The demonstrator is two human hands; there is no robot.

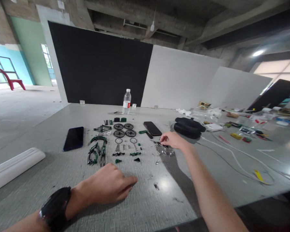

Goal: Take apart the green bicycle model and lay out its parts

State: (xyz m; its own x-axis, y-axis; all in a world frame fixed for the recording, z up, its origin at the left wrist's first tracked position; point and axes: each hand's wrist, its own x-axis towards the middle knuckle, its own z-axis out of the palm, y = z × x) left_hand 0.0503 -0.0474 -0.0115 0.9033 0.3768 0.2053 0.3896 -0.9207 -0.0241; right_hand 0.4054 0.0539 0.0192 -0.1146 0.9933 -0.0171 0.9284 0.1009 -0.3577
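My right hand (pixel 172 140) reaches over a crumpled clear plastic bag (pixel 164 150), its fingertips pinched together. A thin dark piece shows by those fingertips; whether they grip it or the bag is hard to see. My left hand (pixel 108 183) rests on the table, forefinger stretched to the right, with nothing visible in it. Beyond it lie laid-out miniature bicycle parts: several black spoked wheels (pixel 119 133), a dark frame (pixel 102 128), green curved mudguards (pixel 99 139), green-black handlebar-like pieces (pixel 135 154) and small green saddles (pixel 118 160). A green-handled tool (pixel 142 131) lies near the right hand.
Phones lie at left (pixel 73 138) and centre (pixel 152 128). A water bottle (pixel 127 102) stands near the black panel (pixel 99 64). Right of my hand are a black case (pixel 188 127), white cables (pixel 228 149) and clutter. A white rolled object (pixel 16 167) lies at left.
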